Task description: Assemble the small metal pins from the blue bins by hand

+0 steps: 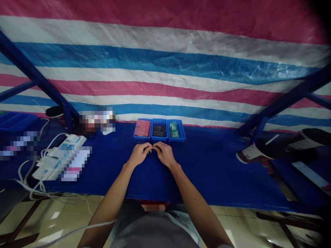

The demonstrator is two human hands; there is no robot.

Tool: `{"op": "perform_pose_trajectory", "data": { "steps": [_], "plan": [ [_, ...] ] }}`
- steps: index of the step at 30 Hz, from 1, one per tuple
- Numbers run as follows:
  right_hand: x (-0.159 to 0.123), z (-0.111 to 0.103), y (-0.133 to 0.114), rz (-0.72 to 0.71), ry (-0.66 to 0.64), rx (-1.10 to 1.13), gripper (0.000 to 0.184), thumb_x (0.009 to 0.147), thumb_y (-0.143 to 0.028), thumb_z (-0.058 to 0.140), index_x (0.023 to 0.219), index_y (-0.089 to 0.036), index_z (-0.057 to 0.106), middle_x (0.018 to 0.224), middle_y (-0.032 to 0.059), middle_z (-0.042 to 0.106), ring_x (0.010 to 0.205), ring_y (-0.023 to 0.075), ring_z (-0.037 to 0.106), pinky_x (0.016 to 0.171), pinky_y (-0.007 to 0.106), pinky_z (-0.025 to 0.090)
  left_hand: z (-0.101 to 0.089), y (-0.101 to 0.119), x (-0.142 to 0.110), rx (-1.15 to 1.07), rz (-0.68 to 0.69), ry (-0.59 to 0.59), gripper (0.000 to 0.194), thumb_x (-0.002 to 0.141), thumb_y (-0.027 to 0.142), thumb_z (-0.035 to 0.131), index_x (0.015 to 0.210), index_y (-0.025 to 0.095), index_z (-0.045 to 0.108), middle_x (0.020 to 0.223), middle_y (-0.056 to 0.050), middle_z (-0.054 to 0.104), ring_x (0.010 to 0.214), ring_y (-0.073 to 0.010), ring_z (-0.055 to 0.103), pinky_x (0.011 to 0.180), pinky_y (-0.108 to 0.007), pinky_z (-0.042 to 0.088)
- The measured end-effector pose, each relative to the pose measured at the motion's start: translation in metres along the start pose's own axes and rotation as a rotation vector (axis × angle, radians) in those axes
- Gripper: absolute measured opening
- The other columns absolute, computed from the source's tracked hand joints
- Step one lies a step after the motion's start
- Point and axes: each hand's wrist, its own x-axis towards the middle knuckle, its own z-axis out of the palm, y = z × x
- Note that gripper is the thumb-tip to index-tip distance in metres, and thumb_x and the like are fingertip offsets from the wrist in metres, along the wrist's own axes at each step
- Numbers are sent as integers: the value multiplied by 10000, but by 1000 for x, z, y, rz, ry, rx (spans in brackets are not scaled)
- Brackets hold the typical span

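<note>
My left hand (141, 152) and my right hand (163, 152) meet over the blue table, just in front of three small blue bins. The fingertips of both are pinched together and nearly touch; anything between them is too small or hidden to make out. The left bin (142, 139) holds flat pink-red pieces (142, 127). Dark metal screws or nails (159, 130) lie loose in the middle bin (159, 139). In the right bin (177, 139) are small green packets or pieces (173, 130).
A white power strip (62, 155) with tangled white cables (28, 182) lies at the left, beside a blurred-out paper (77, 164). Dark tubs with pale labels (249, 152) stand at the right. Behind the table (207, 165) hangs a striped sheet (165, 58), with blue frame bars (46, 82) in front.
</note>
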Motion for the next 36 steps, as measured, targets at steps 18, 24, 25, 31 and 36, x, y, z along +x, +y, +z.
{"op": "perform_pose_trajectory", "data": {
  "steps": [18, 24, 25, 31, 36],
  "plan": [
    [2, 4, -4, 101, -104, -103, 321, 1039, -308, 382, 767, -208, 521, 675, -17, 567, 600, 133, 514, 595, 245, 299, 1, 4, 0, -10, 38, 38, 279, 995, 306, 472, 834, 182, 663, 720, -8, 672, 619, -127, 596, 683, -227, 462],
    [3, 5, -3, 102, -75, -30, 438, 1056, -377, 329, 711, -200, 532, 604, -18, 519, 533, 121, 475, 575, 254, 296, 1, 4, 1, -29, 43, 33, 279, 992, 298, 479, 818, 179, 662, 713, -7, 672, 621, -125, 605, 680, -224, 464],
    [3, 5, -4, 98, -64, -21, 458, 1058, -393, 321, 701, -199, 531, 601, -16, 518, 531, 122, 475, 574, 255, 300, 1, 5, 1, -33, 39, 34, 280, 991, 301, 481, 816, 179, 661, 712, -8, 672, 618, -125, 606, 673, -223, 464],
    [5, 1, -7, 76, -11, 6, 470, 1049, -415, 357, 657, -197, 499, 587, -16, 509, 533, 120, 463, 566, 253, 312, 0, 5, 1, -64, 10, 50, 268, 981, 315, 507, 808, 178, 659, 718, -4, 683, 619, -122, 614, 660, -218, 463],
    [6, -4, -8, 90, -26, 69, 400, 1019, -378, 441, 700, -189, 591, 636, -4, 593, 582, 129, 529, 591, 238, 366, 1, 3, 1, -78, -9, 69, 276, 974, 337, 510, 810, 177, 665, 693, -8, 677, 612, -129, 610, 643, -220, 458]
  ]
}}
